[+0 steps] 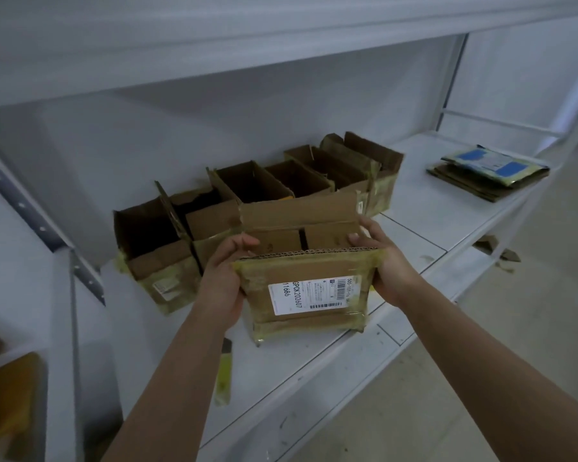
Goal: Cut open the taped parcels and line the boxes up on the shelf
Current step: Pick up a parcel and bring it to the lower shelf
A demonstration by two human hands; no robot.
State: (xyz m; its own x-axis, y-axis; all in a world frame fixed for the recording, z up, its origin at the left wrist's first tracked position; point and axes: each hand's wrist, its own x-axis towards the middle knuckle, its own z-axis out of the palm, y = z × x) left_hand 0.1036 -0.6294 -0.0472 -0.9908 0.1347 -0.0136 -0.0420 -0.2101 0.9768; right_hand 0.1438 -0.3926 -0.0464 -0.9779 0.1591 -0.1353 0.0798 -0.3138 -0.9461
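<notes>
While both hands gripped the opened labelled box [309, 285] at the shelf [424, 208] front edge, left hand [222, 281] and right hand [382, 265] clasped its sides; row of opened boxes [247, 191] stood just behind, bare shelf rightward to flat packets [489, 171].

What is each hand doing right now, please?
Left hand: grips the left side of the labelled box.
Right hand: grips the box's right side, thumb over the rim.

Dim bluish light, soft blur, wide-angle edge warping.
</notes>
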